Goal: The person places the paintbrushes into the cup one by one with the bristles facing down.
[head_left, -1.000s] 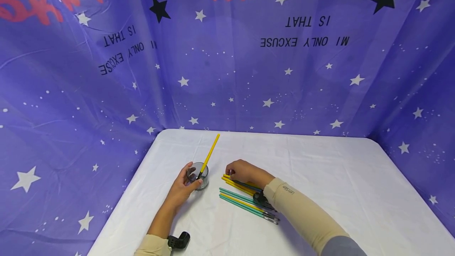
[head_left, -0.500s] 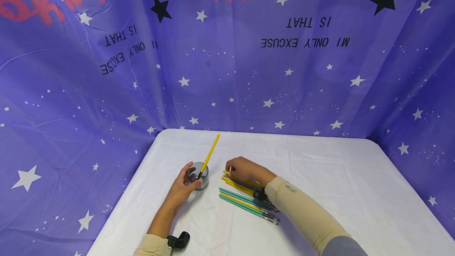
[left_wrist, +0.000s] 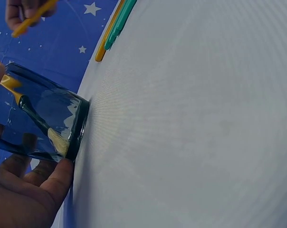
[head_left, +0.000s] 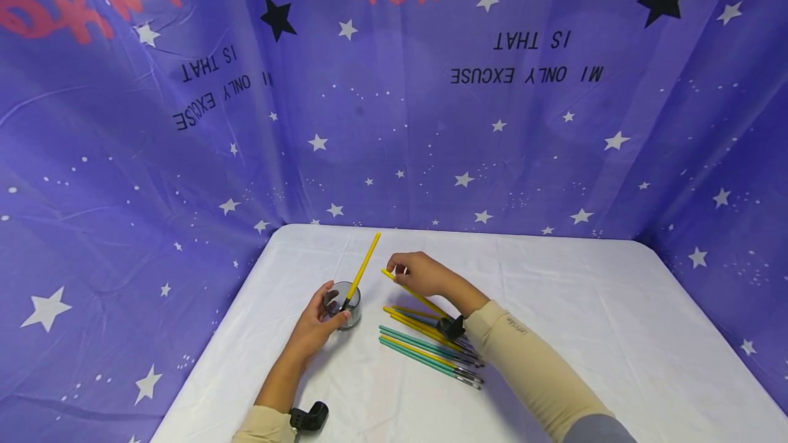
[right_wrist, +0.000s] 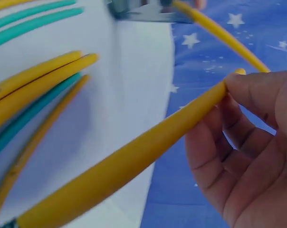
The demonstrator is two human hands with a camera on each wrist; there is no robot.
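My left hand (head_left: 314,329) curls round a clear glass cup (head_left: 342,304) standing on the table. Inside the cup leans a yellow-handled paintbrush (head_left: 366,265), its pale bristles (left_wrist: 59,142) down at the bottom in the left wrist view. My right hand (head_left: 421,273) pinches another yellow paintbrush (right_wrist: 134,159) near the end of its handle, thumb against fingers. That brush is raised above the others and slants down toward the wrist; its bristle end is hidden in the head view. Below it lie several yellow and green paintbrushes (head_left: 425,354), handle ends toward the cup.
A white cloth (head_left: 554,306) covers the table. Purple starred curtain (head_left: 394,122) hangs behind and at both sides. Black wrist cameras sit on the left wrist (head_left: 310,417) and right wrist (head_left: 451,327), the latter close over the brush pile.
My right hand has lifted a yellow paintbrush from the pile and moved up, away from the other brushes. The left hand and cup have stayed in place.
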